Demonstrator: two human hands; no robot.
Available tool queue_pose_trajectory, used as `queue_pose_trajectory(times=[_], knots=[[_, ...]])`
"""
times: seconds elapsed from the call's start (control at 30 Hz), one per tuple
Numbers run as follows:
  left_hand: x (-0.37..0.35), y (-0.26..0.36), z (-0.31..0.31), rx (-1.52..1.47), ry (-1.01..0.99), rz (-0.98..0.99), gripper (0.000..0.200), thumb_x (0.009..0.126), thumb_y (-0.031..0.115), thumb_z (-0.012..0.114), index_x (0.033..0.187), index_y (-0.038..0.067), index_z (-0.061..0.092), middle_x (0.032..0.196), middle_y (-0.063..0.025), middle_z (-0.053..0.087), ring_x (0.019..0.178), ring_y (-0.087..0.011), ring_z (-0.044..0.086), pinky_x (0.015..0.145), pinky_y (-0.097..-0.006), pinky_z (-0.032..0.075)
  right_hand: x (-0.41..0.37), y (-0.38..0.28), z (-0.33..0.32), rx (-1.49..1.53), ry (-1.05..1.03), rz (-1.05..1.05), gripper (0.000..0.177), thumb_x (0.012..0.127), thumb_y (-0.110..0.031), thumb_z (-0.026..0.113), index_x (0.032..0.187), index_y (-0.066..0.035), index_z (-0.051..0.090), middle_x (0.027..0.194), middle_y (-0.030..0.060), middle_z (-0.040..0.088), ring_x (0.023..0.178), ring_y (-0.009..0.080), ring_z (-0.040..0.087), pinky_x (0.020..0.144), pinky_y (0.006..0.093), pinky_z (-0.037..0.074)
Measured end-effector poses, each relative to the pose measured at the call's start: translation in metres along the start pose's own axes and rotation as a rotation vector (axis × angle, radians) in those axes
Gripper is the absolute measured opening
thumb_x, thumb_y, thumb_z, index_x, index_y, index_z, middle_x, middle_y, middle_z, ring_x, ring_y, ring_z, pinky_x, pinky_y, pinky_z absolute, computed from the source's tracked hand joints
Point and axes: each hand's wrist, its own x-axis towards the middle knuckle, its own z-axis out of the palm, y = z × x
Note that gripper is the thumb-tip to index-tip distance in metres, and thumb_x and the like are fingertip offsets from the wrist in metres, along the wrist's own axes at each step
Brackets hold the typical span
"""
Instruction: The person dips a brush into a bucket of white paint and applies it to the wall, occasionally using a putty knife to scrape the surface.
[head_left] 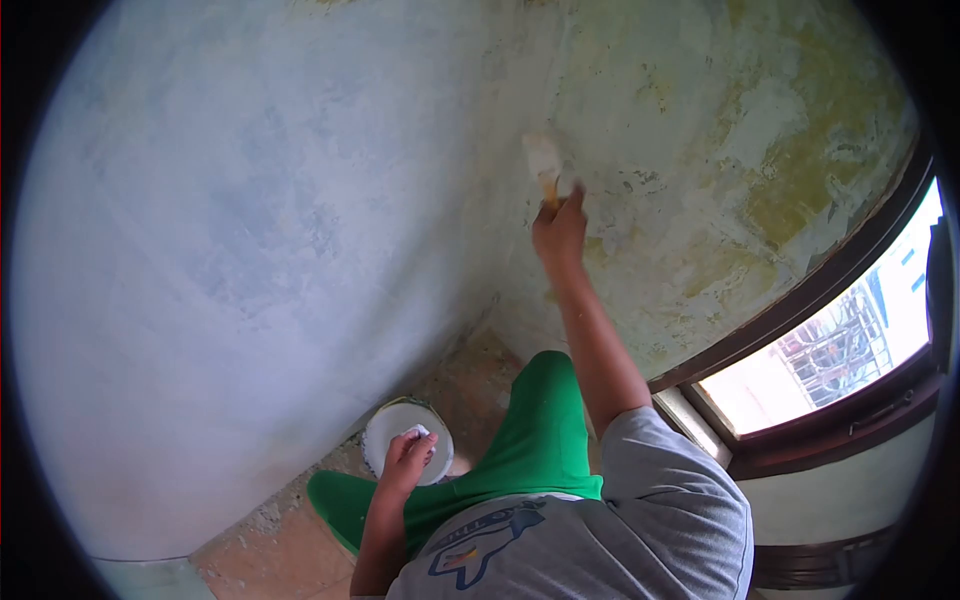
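My right hand (pixel 562 232) is raised to the wall on the right, its fingers closed round the yellowish handle of a putty knife (pixel 543 158). The knife's pale, broad blade lies at the wall near the corner; motion blurs it slightly. Down low, my left hand (pixel 408 462) is closed on a small white lump (pixel 416 431), whose kind I cannot make out. Beneath that hand stands a round white bucket (pixel 378 436) on the floor. The right wall (pixel 690 200) is patchy, with pale filler over olive-yellow areas.
A smoother whitish wall (pixel 230 250) meets the right wall in a corner. On the right, a dark-framed window (pixel 840 350) lets in bright light. The tiled floor (pixel 275 550) has debris along the wall's foot. My green-clad knees are bent beside the bucket.
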Motion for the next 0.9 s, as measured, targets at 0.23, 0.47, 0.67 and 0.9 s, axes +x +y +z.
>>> queue_pose_trajectory(times=[0.23,0.47,0.67,0.9], knots=[[0.0,-0.014,0.0,-0.065,0.059,0.021,0.02,0.095,0.02,0.069,0.083,0.008,0.058,0.071,0.0035,0.055,0.065,-0.0052,0.051,0.06,-0.0236,0.041,0.088,-0.089,-0.056,-0.626,0.098,-0.506,0.039,0.088,-0.002,0.06,0.126,-0.001,0.055,0.107,0.0235,0.06,0.095,0.0404,0.064,0.082,0.0458,0.054],[-0.002,-0.015,-0.016,-0.075,-0.008,0.018,0.016,0.093,0.016,0.069,0.091,0.006,0.057,0.074,0.0006,0.054,0.066,-0.0071,0.051,0.059,-0.0238,0.04,0.097,-0.081,-0.012,-0.895,-0.262,-0.571,0.026,0.079,-0.003,0.067,0.102,0.0,0.056,0.093,0.0241,0.065,0.087,0.0428,0.067,0.079,0.0474,0.056],[-0.011,-0.02,-0.027,-0.046,0.011,0.03,0.025,0.096,0.02,0.066,0.078,0.007,0.054,0.068,0.004,0.052,0.062,-0.0049,0.048,0.057,-0.0239,0.04,0.09,-0.097,-0.018,-0.691,0.091,-0.541,0.034,0.076,-0.004,0.07,0.106,0.001,0.056,0.096,0.0256,0.064,0.088,0.0436,0.067,0.08,0.048,0.055],[-0.016,-0.032,-0.044,-0.124,-0.022,-0.012,0.021,0.095,0.018,0.067,0.081,0.009,0.054,0.07,0.0039,0.053,0.062,-0.0054,0.048,0.057,-0.0238,0.041,0.078,-0.066,-0.012,-0.865,-0.327,-0.434,0.032,0.08,-0.002,0.067,0.109,0.002,0.056,0.106,0.0259,0.06,0.088,0.041,0.068,0.076,0.0454,0.057]])
